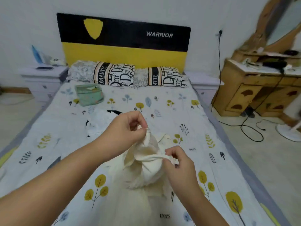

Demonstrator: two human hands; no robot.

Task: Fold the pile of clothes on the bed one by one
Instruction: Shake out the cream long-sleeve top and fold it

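both hands (125, 128) (177, 162) pinch one cream garment (146, 162) above one bed (162, 111).

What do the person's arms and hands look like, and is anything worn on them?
Both forearms are bare up to the frame edge, with no sleeves in view. The left hand and the right hand wear no gloves; no watch, bracelet or ring shows. The fingernails look short and unpainted.

Both forearms cut off by bottom edge. Mirror (283, 22) cropped at right edge, blurred. Items on dresser (254, 88) too blurred to identify. White-black garment (101, 121) partly hidden behind left hand (125, 128).
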